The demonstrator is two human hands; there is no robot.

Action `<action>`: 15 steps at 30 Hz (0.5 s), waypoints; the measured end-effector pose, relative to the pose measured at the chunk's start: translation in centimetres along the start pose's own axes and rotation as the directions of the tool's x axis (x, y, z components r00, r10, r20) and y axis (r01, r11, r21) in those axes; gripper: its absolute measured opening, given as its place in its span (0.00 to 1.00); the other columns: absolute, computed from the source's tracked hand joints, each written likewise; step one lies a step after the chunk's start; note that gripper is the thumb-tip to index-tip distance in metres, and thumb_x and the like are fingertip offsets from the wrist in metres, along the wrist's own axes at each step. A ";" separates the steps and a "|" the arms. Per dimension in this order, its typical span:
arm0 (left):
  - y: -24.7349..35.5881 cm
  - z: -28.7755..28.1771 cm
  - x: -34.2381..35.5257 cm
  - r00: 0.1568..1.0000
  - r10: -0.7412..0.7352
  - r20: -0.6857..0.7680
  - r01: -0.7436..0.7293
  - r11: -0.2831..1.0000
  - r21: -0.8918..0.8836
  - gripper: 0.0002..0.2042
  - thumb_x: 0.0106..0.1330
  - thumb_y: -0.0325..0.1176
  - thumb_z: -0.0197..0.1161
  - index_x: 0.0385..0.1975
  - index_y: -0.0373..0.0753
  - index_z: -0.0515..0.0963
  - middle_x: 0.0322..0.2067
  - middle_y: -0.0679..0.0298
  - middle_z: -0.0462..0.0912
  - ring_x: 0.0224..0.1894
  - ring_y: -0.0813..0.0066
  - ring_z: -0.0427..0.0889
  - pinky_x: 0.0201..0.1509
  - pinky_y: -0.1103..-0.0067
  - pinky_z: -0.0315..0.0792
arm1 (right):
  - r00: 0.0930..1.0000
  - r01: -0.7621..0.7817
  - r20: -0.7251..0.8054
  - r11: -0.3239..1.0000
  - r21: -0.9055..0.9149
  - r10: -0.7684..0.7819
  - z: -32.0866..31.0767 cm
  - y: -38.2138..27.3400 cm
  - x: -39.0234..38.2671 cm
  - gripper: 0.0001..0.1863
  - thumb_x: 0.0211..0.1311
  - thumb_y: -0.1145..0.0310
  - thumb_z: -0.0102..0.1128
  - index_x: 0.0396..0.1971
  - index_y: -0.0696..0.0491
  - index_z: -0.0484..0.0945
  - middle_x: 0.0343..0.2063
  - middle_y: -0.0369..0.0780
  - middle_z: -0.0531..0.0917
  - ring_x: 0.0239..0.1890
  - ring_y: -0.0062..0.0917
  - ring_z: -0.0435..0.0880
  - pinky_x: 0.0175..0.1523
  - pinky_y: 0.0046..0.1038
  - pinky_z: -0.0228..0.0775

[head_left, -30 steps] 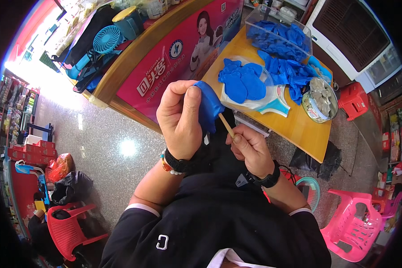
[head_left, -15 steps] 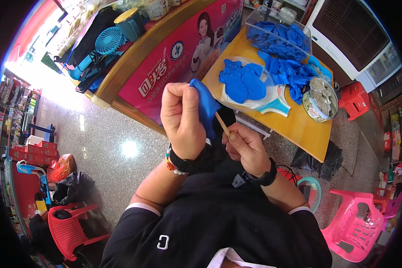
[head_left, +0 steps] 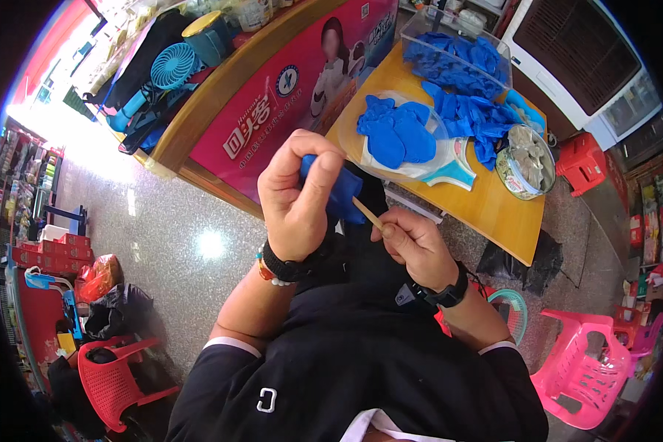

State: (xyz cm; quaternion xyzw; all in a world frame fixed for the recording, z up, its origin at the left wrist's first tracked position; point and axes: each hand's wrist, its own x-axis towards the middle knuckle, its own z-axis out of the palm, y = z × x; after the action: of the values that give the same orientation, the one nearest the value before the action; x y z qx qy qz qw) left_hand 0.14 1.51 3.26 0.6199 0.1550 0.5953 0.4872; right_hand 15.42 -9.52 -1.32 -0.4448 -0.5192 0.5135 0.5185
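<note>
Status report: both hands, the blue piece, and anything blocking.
Left hand grip shut on blue piece. Right hand grip pinches wooden stick into it. Nothing in the way.

Around you: a yellow wooden table [head_left: 493, 214] bearing a clear plastic bin [head_left: 427, 26] of blue pieces and a round metal tin [head_left: 524, 162]; beside it a pink plastic chair [head_left: 589, 368], a red plastic chair [head_left: 114, 379], a blue handheld fan [head_left: 171, 66].
</note>
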 end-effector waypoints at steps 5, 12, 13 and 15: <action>1.4 -1.0 0.9 0.973 0.164 0.160 -0.207 0.930 0.303 0.03 0.54 0.23 0.66 0.27 0.36 0.81 0.34 0.64 0.73 0.38 0.74 0.72 0.43 0.81 0.66 | 1.000 -0.026 0.003 0.997 -0.066 0.026 -0.6 -0.7 -0.4 0.11 0.70 0.67 0.49 0.33 0.58 0.75 0.16 0.28 0.66 0.18 0.09 0.61 0.24 0.15 0.52; 1.6 -1.4 0.9 0.996 0.021 0.088 -0.022 1.000 0.021 0.17 0.54 0.29 0.68 0.43 0.29 0.77 0.42 0.61 0.77 0.44 0.73 0.73 0.53 0.78 0.66 | 0.997 -0.040 -0.067 0.998 -0.054 0.037 -1.5 -1.0 -1.1 0.10 0.68 0.68 0.51 0.32 0.58 0.77 0.21 0.32 0.75 0.24 0.13 0.70 0.30 0.17 0.61; 2.0 -2.0 0.9 0.986 -0.056 0.154 0.046 0.996 0.070 0.12 0.57 0.27 0.64 0.39 0.30 0.78 0.39 0.60 0.78 0.42 0.74 0.74 0.50 0.79 0.66 | 0.997 -0.040 -0.068 0.998 -0.054 0.036 -1.5 -1.1 -1.2 0.10 0.68 0.68 0.51 0.32 0.58 0.77 0.21 0.32 0.75 0.24 0.13 0.70 0.30 0.17 0.61; 1.3 -2.8 1.0 0.967 0.012 0.254 -0.032 0.997 0.075 0.07 0.58 0.24 0.62 0.35 0.30 0.79 0.35 0.60 0.79 0.39 0.74 0.75 0.47 0.79 0.67 | 0.996 -0.002 -0.093 0.996 -0.090 -0.006 -1.5 -1.2 -1.2 0.09 0.67 0.69 0.52 0.33 0.59 0.77 0.24 0.34 0.79 0.27 0.15 0.74 0.34 0.18 0.65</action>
State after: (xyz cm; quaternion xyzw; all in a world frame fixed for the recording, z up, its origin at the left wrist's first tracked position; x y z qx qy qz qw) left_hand -2.57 2.84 4.41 0.7112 0.1079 0.5101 0.4715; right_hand 17.03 -10.68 -0.33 -0.4906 -0.5178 0.4677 0.5220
